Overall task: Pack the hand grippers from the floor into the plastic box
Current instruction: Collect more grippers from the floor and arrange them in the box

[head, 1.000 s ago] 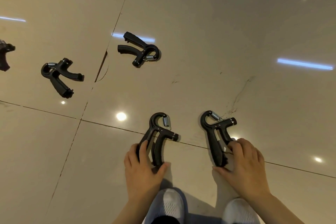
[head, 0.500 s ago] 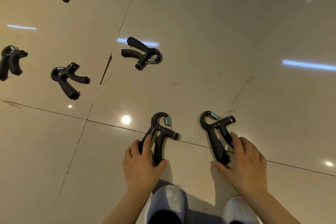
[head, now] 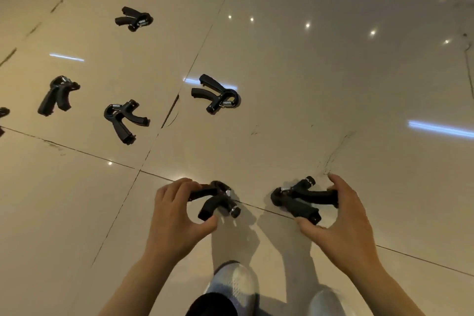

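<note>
Nearest us, two pale mesh shoes [head: 232, 283] stand on the glossy beige tiled floor [head: 333, 100]. Just beyond them our left hand [head: 177, 215] curls round the left hand gripper [head: 216, 200], fingers on its far handle and thumb at the near one; the handles point left, the spring end right. Our right hand [head: 341, 223] grips the right hand gripper [head: 300, 199], whose handles point right and whose looped head points left. Both are black with metal springs, at the floor. Farther off, four more black grippers lie flat: a middle one [head: 218, 95], handles left; a forked one [head: 123, 120]; one farther left [head: 57, 95]; the farthest [head: 134, 19].
</note>
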Tool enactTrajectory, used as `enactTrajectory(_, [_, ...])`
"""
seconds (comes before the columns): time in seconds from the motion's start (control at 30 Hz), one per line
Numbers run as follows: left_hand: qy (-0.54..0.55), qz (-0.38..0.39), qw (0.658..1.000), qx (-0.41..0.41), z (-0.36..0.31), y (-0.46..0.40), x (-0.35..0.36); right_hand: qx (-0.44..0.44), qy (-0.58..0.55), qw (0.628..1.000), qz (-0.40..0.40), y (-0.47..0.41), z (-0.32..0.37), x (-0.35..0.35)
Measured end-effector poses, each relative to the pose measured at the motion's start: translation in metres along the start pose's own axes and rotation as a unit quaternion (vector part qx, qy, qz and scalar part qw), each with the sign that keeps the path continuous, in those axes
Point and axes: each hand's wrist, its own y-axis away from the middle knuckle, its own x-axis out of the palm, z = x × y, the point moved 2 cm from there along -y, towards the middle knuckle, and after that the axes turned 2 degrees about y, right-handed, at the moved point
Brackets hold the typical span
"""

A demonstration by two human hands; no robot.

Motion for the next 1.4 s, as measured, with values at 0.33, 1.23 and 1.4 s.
enactTrajectory(0.33, [0.069, -0.140, 0.987, 0.037, -0.090, 0.111, -0.114, -0.238, -0.019, 0.971, 0.022, 0.120, 0.086, -0.080])
enactTrajectory(1.23, [0.064, -0.180, 0.947, 0.257, -0.509, 0.568, -0.125, -0.267, -0.185, 0.934, -0.150, 0.541, -0.163, -0.407])
enactTrajectory(1.4, [0.076, -0.149, 0.946, 0.276, -0.543, 0.616, -0.113, -0.261, -0.205, 0.933, -0.136, 0.579, -0.194, -0.416])
